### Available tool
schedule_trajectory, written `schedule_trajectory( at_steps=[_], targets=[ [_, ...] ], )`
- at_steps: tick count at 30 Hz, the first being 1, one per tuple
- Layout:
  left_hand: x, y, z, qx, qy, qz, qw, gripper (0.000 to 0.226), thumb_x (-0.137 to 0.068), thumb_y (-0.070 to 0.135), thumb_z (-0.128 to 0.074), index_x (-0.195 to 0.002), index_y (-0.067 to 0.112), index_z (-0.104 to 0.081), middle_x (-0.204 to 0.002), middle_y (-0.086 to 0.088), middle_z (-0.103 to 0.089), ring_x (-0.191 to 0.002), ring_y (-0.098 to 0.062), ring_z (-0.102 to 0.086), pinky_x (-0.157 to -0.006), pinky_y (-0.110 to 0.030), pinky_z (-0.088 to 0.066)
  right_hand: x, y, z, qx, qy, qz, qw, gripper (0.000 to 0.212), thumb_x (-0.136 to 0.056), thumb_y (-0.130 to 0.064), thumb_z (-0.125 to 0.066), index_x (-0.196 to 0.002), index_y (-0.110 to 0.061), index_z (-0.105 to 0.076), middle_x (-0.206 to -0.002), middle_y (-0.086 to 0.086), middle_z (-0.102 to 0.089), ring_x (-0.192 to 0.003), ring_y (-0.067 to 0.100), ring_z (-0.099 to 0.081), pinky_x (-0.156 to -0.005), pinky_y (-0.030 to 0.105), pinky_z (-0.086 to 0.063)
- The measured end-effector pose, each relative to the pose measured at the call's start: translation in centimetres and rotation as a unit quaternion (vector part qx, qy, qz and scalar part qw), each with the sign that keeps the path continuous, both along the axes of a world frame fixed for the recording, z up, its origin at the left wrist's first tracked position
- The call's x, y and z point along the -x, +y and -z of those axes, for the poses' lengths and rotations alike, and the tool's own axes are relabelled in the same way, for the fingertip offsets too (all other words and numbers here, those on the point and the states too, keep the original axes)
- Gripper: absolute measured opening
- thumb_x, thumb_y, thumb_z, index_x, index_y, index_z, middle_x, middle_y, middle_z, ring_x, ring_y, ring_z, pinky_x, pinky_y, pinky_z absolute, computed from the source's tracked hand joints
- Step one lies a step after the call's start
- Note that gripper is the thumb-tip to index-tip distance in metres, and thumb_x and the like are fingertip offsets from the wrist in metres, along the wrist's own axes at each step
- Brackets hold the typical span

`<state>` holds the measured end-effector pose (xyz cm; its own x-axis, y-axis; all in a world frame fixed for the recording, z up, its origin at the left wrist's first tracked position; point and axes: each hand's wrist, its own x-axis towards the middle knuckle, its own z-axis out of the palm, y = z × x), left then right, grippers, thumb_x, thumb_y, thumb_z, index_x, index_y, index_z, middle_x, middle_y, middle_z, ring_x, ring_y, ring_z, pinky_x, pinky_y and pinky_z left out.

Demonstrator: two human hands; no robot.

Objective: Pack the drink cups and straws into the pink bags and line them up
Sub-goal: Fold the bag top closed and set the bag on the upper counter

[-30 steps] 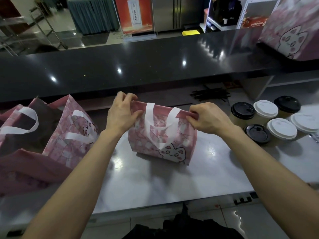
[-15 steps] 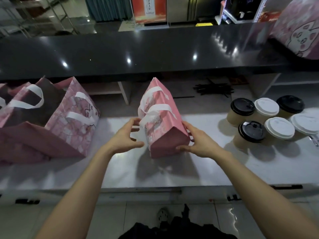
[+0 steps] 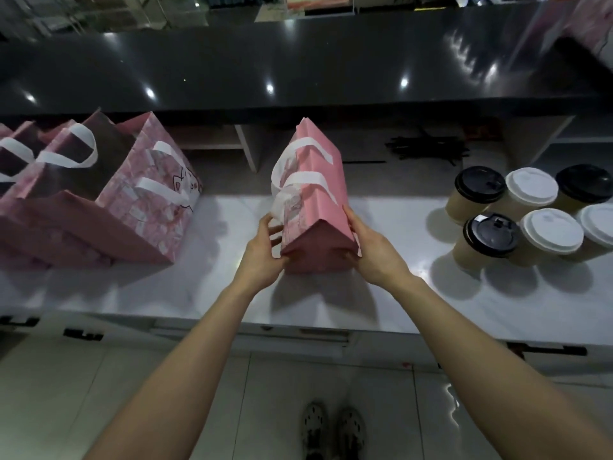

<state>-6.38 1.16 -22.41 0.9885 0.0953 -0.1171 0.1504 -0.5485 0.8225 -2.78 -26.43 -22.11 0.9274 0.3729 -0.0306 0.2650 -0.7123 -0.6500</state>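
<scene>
A closed pink bag (image 3: 318, 207) with white handles stands on the white counter (image 3: 212, 293), its narrow end toward me. My left hand (image 3: 265, 252) holds its near left corner, fingers on the side and thumb on the end face. My right hand (image 3: 373, 252) holds the near right corner the same way. Several lidded paper cups (image 3: 517, 220), some with black lids and some with white, stand in a cluster at the right. A bundle of black straws (image 3: 428, 149) lies on the lower shelf behind them.
Open pink bags (image 3: 109, 200) with white handles stand in a group at the left of the counter. A raised glossy black countertop (image 3: 298, 71) runs along the back. Another pink bag (image 3: 593, 24) sits on it at the far right. The counter's front edge is near my feet.
The bag was turned from broadside to narrow end toward me. My hands moved from its top edge down to its base and closed in on the near corners.
</scene>
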Motion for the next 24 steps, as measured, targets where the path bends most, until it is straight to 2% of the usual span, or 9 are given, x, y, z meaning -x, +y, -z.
schedule_trajectory(
  at_steps=[6,8,10,11,13,15,17,21,24],
  targets=[
    [1.0,0.5,0.9,-0.03,-0.004,0.033,0.999,0.069,-0.091,0.03,-0.088,-0.148,0.026,-0.05,-0.138,0.014,-0.064,-0.12,-0.01,-0.068,-0.103,-0.047,-0.061,1.6,0.1,0.7,-0.018,0.007,-0.002,1.0,0.097,-0.099,-0.034,-0.076,-0.173,-0.036,-0.013,-0.171,0.001,-0.039,-0.149,0.03,-0.047,-0.117,0.045,-0.046],
    [1.3,0.5,0.4,-0.018,-0.006,0.036,0.999,0.091,-0.082,0.041,-0.094,-0.156,0.03,-0.041,-0.153,0.009,-0.057,-0.132,-0.014,-0.062,-0.105,-0.049,-0.06,2.3,0.4,0.7,-0.054,0.038,0.049,0.997,0.115,-0.086,-0.052,-0.083,-0.172,-0.036,-0.009,-0.172,0.0,-0.033,-0.153,0.025,-0.042,-0.118,0.046,-0.046],
    [1.4,0.8,-0.2,0.005,0.012,0.045,0.999,0.126,-0.067,0.062,-0.098,-0.167,0.041,-0.023,-0.17,0.007,-0.038,-0.147,-0.017,-0.049,-0.111,-0.048,-0.056,2.5,0.7,0.2,-0.101,0.076,0.097,0.987,0.139,-0.068,-0.071,-0.087,-0.172,-0.036,-0.001,-0.174,-0.001,-0.027,-0.154,0.023,-0.038,-0.119,0.048,-0.045],
    [1.4,0.8,-0.4,0.009,0.017,0.055,0.998,0.138,-0.062,0.069,-0.098,-0.169,0.047,-0.014,-0.174,0.009,-0.031,-0.151,-0.019,-0.044,-0.115,-0.049,-0.052,2.5,0.8,0.1,-0.121,0.098,0.109,0.982,0.145,-0.066,-0.07,-0.09,-0.172,-0.036,0.003,-0.175,0.0,-0.027,-0.154,0.023,-0.04,-0.119,0.047,-0.044],
    [1.0,0.6,-0.5,0.016,0.01,0.081,0.997,0.144,-0.061,0.069,-0.098,-0.169,0.053,-0.006,-0.175,0.012,-0.028,-0.156,-0.02,-0.041,-0.123,-0.05,-0.045,2.5,1.1,0.1,-0.151,0.137,0.121,0.972,0.143,-0.075,-0.053,-0.096,-0.173,-0.034,0.007,-0.172,0.004,-0.036,-0.147,0.02,-0.048,-0.113,0.037,-0.046],
    [0.6,0.2,-0.3,0.023,-0.001,0.106,0.994,0.136,-0.068,0.06,-0.096,-0.171,0.05,-0.008,-0.17,0.012,-0.038,-0.151,-0.016,-0.048,-0.123,-0.047,-0.045,2.5,1.3,0.3,-0.161,0.145,0.141,0.966,0.131,-0.085,-0.037,-0.092,-0.173,-0.033,0.004,-0.167,0.006,-0.045,-0.145,0.024,-0.053,-0.108,0.035,-0.048],
    [0.6,-0.5,-0.1,0.017,-0.01,0.113,0.993,0.125,-0.076,0.049,-0.089,-0.173,0.044,-0.011,-0.166,0.008,-0.047,-0.146,-0.016,-0.054,-0.121,-0.043,-0.047,2.8,1.4,0.4,-0.171,0.134,0.154,0.964,0.12,-0.09,-0.031,-0.088,-0.174,-0.035,-0.002,-0.164,0.004,-0.049,-0.144,0.025,-0.054,-0.111,0.04,-0.05],
    [1.9,-0.9,0.1,0.025,-0.024,0.126,0.991,0.121,-0.082,0.045,-0.088,-0.172,0.047,-0.008,-0.16,0.006,-0.053,-0.141,-0.015,-0.057,-0.116,-0.037,-0.05,4.2,1.2,0.8,-0.224,0.171,0.165,0.945,0.128,-0.085,-0.032,-0.093,-0.174,-0.03,-0.002,-0.168,0.004,-0.04,-0.146,0.022,-0.049,-0.1,0.03,-0.05],
    [2.7,-0.3,-0.1,0.032,-0.026,0.134,0.99,0.131,-0.077,0.057,-0.092,-0.17,0.055,0.0,-0.164,0.013,-0.046,-0.142,-0.012,-0.055,-0.115,-0.034,-0.05,5.3,0.8,0.8,-0.243,0.215,0.178,0.929,0.153,-0.067,-0.05,-0.102,-0.173,-0.031,0.007,-0.175,0.006,-0.028,-0.156,0.024,-0.039,-0.11,0.033,-0.045]
  ],
)
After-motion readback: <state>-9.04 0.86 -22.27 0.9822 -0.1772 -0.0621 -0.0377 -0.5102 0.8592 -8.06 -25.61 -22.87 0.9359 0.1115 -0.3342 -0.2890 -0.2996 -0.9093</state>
